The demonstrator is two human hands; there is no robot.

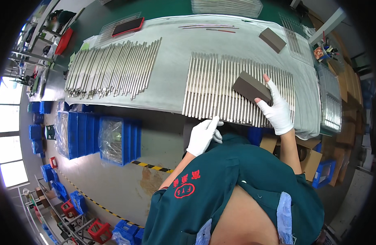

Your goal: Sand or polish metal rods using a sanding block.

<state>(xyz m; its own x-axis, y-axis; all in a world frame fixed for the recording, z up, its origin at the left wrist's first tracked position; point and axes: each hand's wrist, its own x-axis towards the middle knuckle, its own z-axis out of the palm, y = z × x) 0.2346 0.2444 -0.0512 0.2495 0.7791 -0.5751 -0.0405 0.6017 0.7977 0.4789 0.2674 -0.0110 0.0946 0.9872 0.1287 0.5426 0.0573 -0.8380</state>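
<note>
My right hand [277, 111], in a white glove, grips a dark brown rectangular block [251, 86]. Its spread fingers reach around the block, which rests slantwise on a row of shiny metal rods [204, 87]. These rods lie side by side, their near ends along the table's front edge. Also white-gloved, my left hand [205, 134] is at those near ends, its fingers closed at the end of one rod. The fingers partly hide that rod's end. A narrow gap shows in the row's far part, above my left hand.
Another batch of rods [110, 71] lies unevenly at the table's left. At the back are a red-edged dark device [128, 26], several loose thin rods [208, 27] and a second brown block [272, 40]. Clear plastic trays [330, 98] stand right; blue crates [120, 141] sit below left.
</note>
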